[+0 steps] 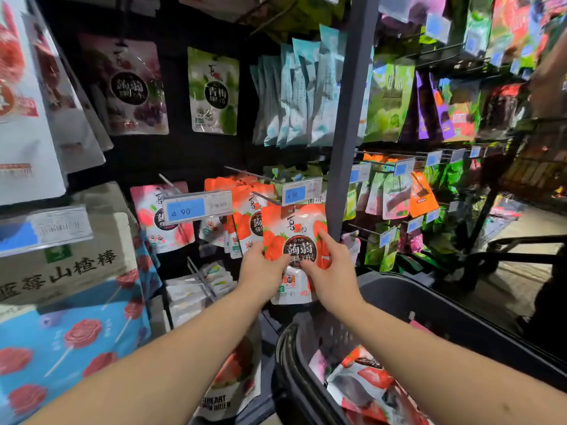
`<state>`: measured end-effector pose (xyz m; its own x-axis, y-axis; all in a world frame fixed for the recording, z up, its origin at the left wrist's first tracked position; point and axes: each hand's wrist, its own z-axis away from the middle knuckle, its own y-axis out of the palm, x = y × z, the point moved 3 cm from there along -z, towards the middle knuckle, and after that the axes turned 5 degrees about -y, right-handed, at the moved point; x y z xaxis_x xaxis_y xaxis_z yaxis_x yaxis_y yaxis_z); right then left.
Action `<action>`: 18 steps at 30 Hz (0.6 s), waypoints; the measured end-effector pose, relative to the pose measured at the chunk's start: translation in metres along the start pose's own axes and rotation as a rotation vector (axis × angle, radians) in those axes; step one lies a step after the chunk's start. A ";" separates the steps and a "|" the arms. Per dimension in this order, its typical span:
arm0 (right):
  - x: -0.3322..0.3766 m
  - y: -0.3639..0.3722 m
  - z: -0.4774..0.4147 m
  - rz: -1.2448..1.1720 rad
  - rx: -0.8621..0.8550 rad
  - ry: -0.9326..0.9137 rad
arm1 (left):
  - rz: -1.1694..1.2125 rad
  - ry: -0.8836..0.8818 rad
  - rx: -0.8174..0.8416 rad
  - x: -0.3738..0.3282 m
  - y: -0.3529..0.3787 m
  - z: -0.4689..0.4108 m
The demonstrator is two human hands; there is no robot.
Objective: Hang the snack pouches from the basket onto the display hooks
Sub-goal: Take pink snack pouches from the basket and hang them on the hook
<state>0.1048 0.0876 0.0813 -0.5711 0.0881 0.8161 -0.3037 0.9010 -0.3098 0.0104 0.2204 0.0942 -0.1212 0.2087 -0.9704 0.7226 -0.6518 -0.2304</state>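
1. Step in hand: hanging. A glossy red-and-white strawberry snack pouch (pixel 294 240) is held upright before the lower row of the display rack, just left of the grey metal upright post (pixel 349 118).
2. Left hand (pixel 260 269) grips the pouch's left edge, fingers curled behind it. Right hand (pixel 329 271) pinches the right edge, thumb on the front, index finger along the side.
3. The pouch top sits just under a clear price tag with a blue label (pixel 301 191), beside a thin metal display hook (pixel 266 198). Cannot tell whether the hang hole has met a hook.
4. Next move, judged: line the hole up with the hook tip, then slide the pouch back against the matching hung strawberry pouches (pixel 245 216).
5. The black plastic basket (pixel 399 291) stands below the hands at lower right. More crumpled snack pouches (pixel 368 381) lie inside, so work remains.
6. Room: a dim shop aisle, with packed hooks above and to the right.
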 end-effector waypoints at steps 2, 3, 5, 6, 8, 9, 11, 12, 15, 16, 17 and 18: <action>0.001 0.002 -0.006 0.016 -0.004 0.014 | 0.014 -0.011 -0.019 -0.001 0.000 -0.007; 0.002 0.003 -0.009 0.027 -0.002 0.018 | 0.014 -0.003 -0.025 -0.001 -0.001 -0.009; 0.003 0.006 -0.012 0.050 0.003 0.022 | 0.000 0.005 -0.031 -0.002 -0.002 -0.013; 0.002 0.008 -0.013 0.061 0.001 0.024 | -0.010 0.006 -0.033 -0.001 -0.002 -0.015; 0.000 0.013 -0.014 0.080 0.002 0.029 | -0.013 0.014 -0.038 0.001 -0.004 -0.018; -0.001 0.016 -0.015 0.084 0.004 0.033 | -0.011 0.023 -0.041 0.003 -0.004 -0.019; -0.003 0.020 -0.016 0.078 0.008 0.038 | 0.002 0.042 -0.047 0.006 -0.005 -0.020; -0.004 0.022 -0.016 0.067 0.010 0.043 | 0.004 0.053 -0.051 0.008 -0.005 -0.020; -0.007 0.024 -0.017 0.047 -0.004 0.053 | -0.003 0.101 -0.063 0.008 -0.007 -0.021; -0.008 0.024 -0.017 0.039 -0.007 0.057 | -0.001 0.113 -0.063 0.008 -0.007 -0.021; -0.009 0.024 -0.018 0.036 -0.008 0.060 | -0.009 0.119 -0.063 0.008 -0.007 -0.022; -0.011 0.025 -0.018 0.037 -0.009 0.063 | -0.022 0.131 -0.065 0.007 -0.007 -0.021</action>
<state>0.1175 0.1165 0.0734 -0.5329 0.1475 0.8333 -0.2764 0.9003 -0.3361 0.0189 0.2422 0.0907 -0.0505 0.3181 -0.9467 0.7640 -0.5982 -0.2418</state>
